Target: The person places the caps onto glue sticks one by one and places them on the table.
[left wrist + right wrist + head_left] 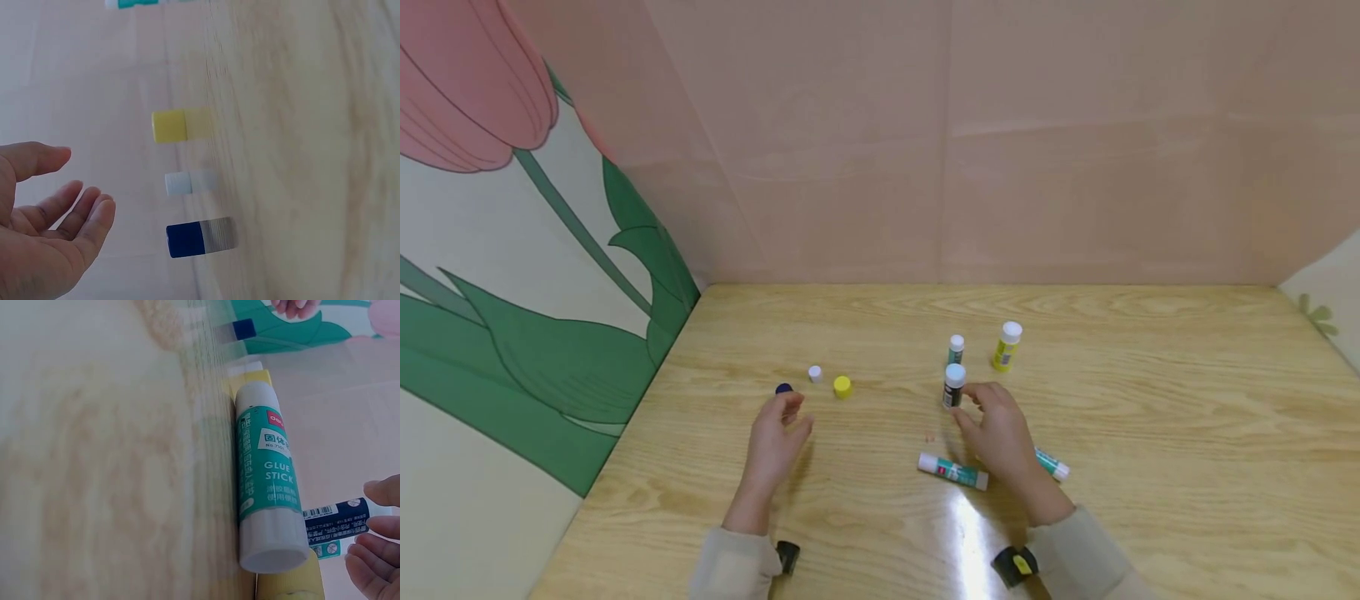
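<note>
Both hands low on the wooden table (1150, 467): left hand (775, 442) loose, fingers apart, holding nothing, just short of the blue cap (784, 389); white cap (815, 373), yellow cap (842, 386) beyond; right hand (1000, 433) fingertips at the upright dark glue stick (953, 386), grasp unclear.

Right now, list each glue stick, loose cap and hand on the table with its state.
Dark glue stick: upright, capped, right hand touching it.
Teal glue stick: upright, capped.
Yellow glue stick: upright, capped.
Lying teal glue stick: on its side.
Second lying stick: on its side, partly hidden.
Blue cap, white cap, yellow cap: loose.
Left hand: open, holding nothing.
</note>
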`<state>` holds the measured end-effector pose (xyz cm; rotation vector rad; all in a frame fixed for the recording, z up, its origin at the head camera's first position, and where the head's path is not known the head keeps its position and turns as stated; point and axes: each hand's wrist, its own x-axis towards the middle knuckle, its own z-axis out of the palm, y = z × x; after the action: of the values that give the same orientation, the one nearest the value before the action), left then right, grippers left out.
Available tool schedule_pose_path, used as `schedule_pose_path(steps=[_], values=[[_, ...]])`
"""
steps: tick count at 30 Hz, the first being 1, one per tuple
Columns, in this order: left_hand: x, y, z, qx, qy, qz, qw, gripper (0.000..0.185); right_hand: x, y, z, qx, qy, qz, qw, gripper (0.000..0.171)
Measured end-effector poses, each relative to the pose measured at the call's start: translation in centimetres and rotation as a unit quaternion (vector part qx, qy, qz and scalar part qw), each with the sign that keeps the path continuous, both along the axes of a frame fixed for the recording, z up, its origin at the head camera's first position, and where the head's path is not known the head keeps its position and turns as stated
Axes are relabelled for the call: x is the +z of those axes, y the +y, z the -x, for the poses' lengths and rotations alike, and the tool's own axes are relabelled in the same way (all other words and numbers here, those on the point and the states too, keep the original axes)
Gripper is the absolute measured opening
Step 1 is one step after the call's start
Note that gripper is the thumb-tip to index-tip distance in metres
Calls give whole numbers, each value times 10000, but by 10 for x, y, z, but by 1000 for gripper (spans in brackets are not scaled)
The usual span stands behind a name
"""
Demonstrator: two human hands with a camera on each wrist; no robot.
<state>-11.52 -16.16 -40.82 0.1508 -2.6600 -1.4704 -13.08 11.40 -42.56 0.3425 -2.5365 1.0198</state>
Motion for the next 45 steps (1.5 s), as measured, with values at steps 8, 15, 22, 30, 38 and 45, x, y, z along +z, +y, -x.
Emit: schedule_pose_path(steps=[8, 15, 22, 30, 38, 45], values=[[0, -3, 2, -38, 186, 62, 9998, 35, 0, 1, 0, -6, -89, -9, 10000, 30], [-2, -6, 6, 87, 268, 229, 9993, 35, 2, 2, 0, -6, -231, 22, 9997, 32], [-1, -6, 8, 86, 265, 281, 9992, 34, 3, 2, 0, -73, -436, -16, 9990, 31], [-3, -11, 12, 140, 214, 259, 9993, 33, 3, 3, -1, -49, -551, 41, 9985, 31], [-4, -17, 14, 138, 168, 199, 9996, 34, 3, 4, 0, -45, -614, 75, 9981, 31], [-5, -23, 16, 160, 304, 208, 9992, 34, 2, 4, 2, -96, -516, 79, 9986, 31]])
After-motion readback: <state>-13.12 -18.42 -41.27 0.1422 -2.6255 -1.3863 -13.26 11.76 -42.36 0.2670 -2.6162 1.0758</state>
